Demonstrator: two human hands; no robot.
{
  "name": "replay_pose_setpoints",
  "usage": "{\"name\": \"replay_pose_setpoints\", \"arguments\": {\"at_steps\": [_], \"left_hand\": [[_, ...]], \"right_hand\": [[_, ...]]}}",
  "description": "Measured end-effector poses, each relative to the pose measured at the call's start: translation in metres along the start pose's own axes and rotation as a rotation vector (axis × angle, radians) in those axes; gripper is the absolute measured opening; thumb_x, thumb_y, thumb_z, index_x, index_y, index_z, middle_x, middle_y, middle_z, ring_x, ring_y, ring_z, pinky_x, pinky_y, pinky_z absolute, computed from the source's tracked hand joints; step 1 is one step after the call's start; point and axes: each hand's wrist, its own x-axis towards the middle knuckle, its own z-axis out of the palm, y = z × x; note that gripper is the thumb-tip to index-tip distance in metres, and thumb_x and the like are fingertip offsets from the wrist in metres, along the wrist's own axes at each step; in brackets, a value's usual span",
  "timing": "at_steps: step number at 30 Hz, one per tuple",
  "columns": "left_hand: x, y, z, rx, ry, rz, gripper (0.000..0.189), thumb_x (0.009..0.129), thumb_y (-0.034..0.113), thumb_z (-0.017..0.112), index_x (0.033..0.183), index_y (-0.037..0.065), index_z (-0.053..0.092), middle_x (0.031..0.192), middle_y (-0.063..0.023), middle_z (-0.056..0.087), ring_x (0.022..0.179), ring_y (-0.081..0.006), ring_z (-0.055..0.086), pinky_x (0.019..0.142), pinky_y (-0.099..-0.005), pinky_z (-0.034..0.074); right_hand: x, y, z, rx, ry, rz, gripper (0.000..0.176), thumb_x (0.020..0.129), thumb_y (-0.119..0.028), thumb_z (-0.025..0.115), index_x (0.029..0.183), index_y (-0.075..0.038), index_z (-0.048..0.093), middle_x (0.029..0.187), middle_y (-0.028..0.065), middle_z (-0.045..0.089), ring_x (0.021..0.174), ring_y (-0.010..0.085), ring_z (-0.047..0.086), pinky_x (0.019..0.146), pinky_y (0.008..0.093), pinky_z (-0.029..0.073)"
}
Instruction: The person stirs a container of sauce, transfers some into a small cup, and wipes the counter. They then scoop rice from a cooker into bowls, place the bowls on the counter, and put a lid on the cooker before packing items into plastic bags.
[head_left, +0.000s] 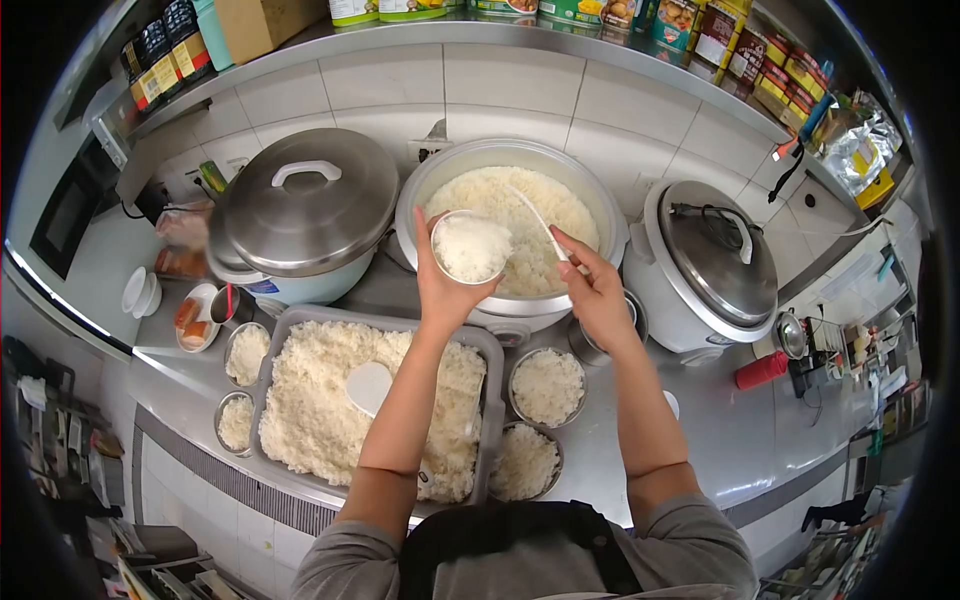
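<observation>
My left hand [448,280] is wrapped round a small white bowl heaped with cooked rice [472,247], held over the near left rim of an open rice cooker [420,200]. In my right hand [598,290] is the handle of a white rice paddle [543,222]. The paddle's far end reaches into the rice [560,195] inside the cooker, so its blade is partly hidden. Below my left forearm lies a grey tray [493,400] full of rice, with a second white paddle [369,387] resting on it.
Lidded cookers stand left [330,220] and right [715,260]. Metal bowls of rice [547,387] sit beside the tray on both sides. A metal container [640,318] is under my right wrist. A red cylinder [762,371] lies to the right. Above runs a shelf [480,32] of cans and bottles.
</observation>
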Motion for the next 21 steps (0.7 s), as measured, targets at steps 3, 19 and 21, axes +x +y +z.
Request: {"name": "replay_pose_setpoints", "arguments": {"at_steps": [3, 19, 21], "left_hand": [[-0.004, -0.002, 0.008, -0.055, 0.051, 0.033, 0.142, 0.056, 0.006, 0.095, 0.163, 0.003, 0.001, 0.145, -0.0173, 0.05, 0.131, -0.0326, 0.054, 0.112, -0.041, 0.044], [-0.05, 0.047, 0.014, 0.318, 0.145, 0.004, 0.138, 0.059, 0.009, 0.095, 0.163, 0.0, 0.004, 0.147, -0.0204, 0.044, 0.139, -0.0345, 0.043, 0.117, -0.0457, 0.034], [-0.057, 0.067, 0.007, 0.326, 0.116, -0.017, 0.139, 0.058, 0.008, 0.095, 0.163, 0.001, 0.004, 0.146, -0.02, 0.044, 0.137, -0.0341, 0.045, 0.116, -0.0455, 0.036]], "right_hand": [[-0.012, 0.025, 0.044, 0.023, 0.126, -0.056, 0.044, 0.105, -0.012, 0.056, 0.149, -0.014, 0.054, 0.113, 0.011, 0.067, 0.087, 0.0163, 0.054, 0.085, 0.0283, 0.047], [-0.078, 0.016, 0.106, 0.217, 0.251, -0.27, 0.057, 0.105, -0.008, 0.05, 0.16, -0.016, 0.034, 0.097, 0.001, 0.053, 0.063, 0.0062, 0.046, 0.057, 0.0236, 0.042], [-0.095, -0.005, 0.075, 0.455, 0.076, -0.031, 0.058, 0.103, -0.006, 0.052, 0.158, -0.013, 0.034, 0.093, 0.0026, 0.055, 0.071, 0.009, 0.048, 0.068, 0.0245, 0.045]]}}
